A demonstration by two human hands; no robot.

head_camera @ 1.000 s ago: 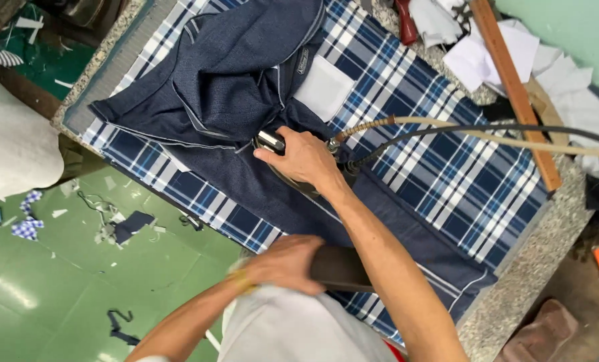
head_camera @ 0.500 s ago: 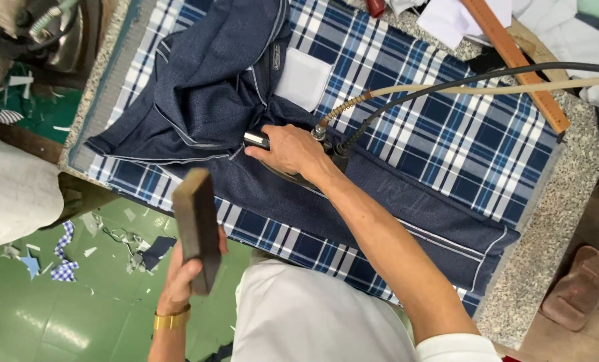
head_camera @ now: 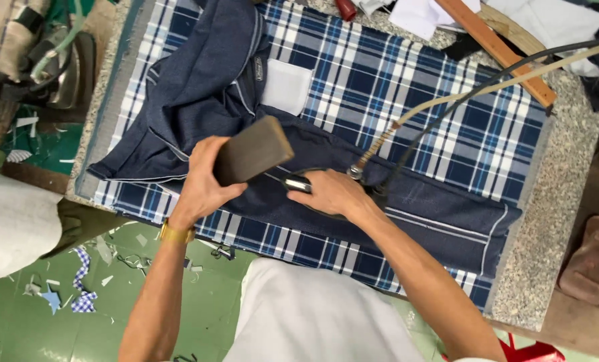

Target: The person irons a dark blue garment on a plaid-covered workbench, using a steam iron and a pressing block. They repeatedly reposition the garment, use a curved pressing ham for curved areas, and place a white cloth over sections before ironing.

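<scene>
Head view: left hand grips wooden block; right hand clasps iron on navy garment.

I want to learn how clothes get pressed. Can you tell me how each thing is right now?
Left hand: gripping the brown block, lifted over the cloth.
Brown block: held up, tilted.
Right hand: wrapped around the iron.
Iron: sitting on the dark garment, mostly hidden by the hand.
Dark garment: spread out, folded open at the top.
Checked cover: lying flat on the table.
Cord: hanging across the table.
</scene>
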